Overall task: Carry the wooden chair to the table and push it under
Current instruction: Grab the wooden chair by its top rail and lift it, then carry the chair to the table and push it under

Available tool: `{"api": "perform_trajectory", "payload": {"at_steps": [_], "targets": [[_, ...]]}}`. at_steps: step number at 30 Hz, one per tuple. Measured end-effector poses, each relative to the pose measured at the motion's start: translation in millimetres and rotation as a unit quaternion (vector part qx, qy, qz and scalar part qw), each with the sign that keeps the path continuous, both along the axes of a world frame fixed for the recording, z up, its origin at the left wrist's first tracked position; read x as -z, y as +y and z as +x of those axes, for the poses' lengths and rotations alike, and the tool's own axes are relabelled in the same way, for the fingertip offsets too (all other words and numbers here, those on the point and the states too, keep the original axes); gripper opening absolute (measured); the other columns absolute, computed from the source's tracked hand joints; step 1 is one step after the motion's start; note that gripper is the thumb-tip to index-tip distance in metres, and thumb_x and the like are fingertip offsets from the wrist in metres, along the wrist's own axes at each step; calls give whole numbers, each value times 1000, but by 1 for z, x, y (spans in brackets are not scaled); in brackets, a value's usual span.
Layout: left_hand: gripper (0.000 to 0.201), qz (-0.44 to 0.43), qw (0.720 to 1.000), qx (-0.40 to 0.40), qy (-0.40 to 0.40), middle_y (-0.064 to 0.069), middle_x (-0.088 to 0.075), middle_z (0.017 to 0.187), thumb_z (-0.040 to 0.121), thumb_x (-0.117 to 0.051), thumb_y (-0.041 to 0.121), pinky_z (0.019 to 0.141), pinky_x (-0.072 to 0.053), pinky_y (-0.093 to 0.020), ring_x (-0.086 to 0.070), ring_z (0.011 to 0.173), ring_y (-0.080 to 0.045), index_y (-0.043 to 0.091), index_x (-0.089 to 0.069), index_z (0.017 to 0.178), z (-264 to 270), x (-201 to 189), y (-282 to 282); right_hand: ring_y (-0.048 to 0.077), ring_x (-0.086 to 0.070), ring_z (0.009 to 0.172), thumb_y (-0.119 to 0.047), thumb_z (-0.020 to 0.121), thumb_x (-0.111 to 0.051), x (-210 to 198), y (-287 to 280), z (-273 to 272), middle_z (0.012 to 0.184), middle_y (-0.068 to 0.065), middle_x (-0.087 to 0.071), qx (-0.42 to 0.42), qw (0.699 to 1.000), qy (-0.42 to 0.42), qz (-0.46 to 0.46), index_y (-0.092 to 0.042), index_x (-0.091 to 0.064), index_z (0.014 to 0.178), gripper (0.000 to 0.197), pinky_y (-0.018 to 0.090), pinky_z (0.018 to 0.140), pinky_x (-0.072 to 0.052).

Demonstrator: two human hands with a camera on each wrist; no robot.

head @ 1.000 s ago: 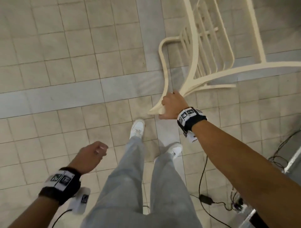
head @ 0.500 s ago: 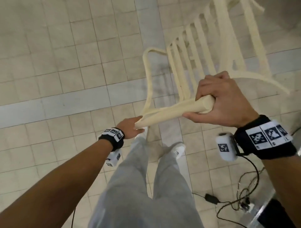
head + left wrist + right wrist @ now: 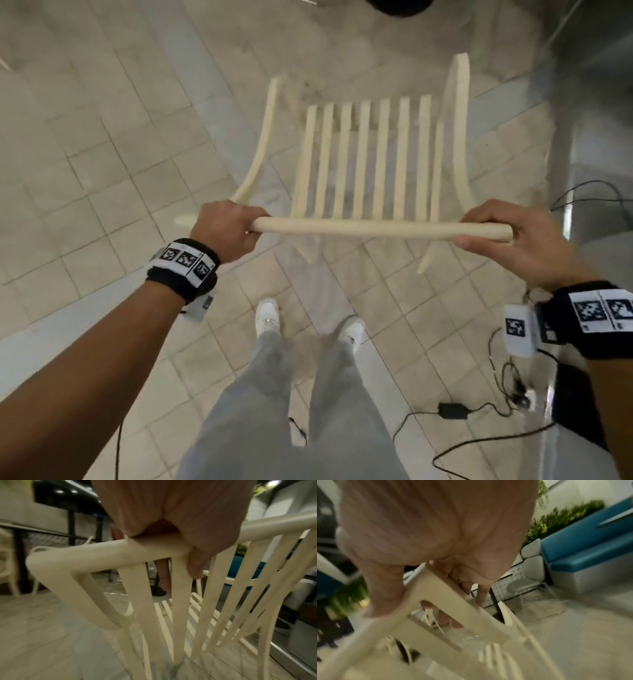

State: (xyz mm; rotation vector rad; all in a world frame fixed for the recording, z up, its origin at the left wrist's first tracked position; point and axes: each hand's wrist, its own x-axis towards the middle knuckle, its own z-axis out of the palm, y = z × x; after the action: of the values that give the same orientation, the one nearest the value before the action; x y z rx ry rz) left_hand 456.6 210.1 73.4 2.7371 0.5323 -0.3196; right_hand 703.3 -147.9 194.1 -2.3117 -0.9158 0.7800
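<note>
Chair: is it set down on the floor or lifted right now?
Cannot tell. Both hands, left and right, grip the top rail of the chair; its blurred legs hide any floor contact.

pale tiled floor (image 3: 102, 178), blue bench (image 3: 590, 547) — green plants (image 3: 556, 519) behind

A black power adapter (image 3: 453, 410) is lying on the pale tiled floor (image 3: 102, 164), its black cables (image 3: 507, 373) trailing in loops to the right of it. Left of the adapter, two white sneakers (image 3: 267, 317) under grey trousers (image 3: 274, 411) are standing on the tiles. Seen from the right wrist, a blue bench (image 3: 590, 550) is sitting against the wall, with green plants (image 3: 559, 519) growing behind it.
</note>
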Motion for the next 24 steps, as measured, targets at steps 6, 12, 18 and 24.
{"api": "perform_trajectory", "payload": {"at_steps": [6,12,18,24], "targets": [[22,67,989,116,69,0,-71,82,96,-58,28,67,-38,-36,-65,75,-30,26,-72,113,62,-26,-66,-14,-57,89,-55,76,-71,31,-103,-5,95,-10,-69,59,994,-74,-56,-24,-69,110,46,-2,75,-39],[25,92,981,137,99,-1,-73,86,97,-54,27,69,-43,-36,-65,74,-29,27,-69,117,90,-18,-122,-4,-57,77,-67,74,-64,72,-162,3,92,-13,-68,134,984,-94,-70,-26,-68,113,57,-7,72,-35],[28,121,977,132,118,0,-75,87,98,-54,26,70,-41,-35,-63,74,-27,31,-69,121,107,-5,-132,2,-56,66,-32,82,-75,93,-166,9,80,-8,-63,151,982,-85,-82,-19,-71,108,29,-1,66,-36],[27,123,981,103,108,-1,-71,83,99,-55,25,72,-38,-36,-52,72,-27,30,-70,121,126,7,-124,12,-57,87,-39,83,-72,110,-154,31,100,-3,-69,190,976,-77,-75,-21,-68,115,37,8,78,-36]]}}
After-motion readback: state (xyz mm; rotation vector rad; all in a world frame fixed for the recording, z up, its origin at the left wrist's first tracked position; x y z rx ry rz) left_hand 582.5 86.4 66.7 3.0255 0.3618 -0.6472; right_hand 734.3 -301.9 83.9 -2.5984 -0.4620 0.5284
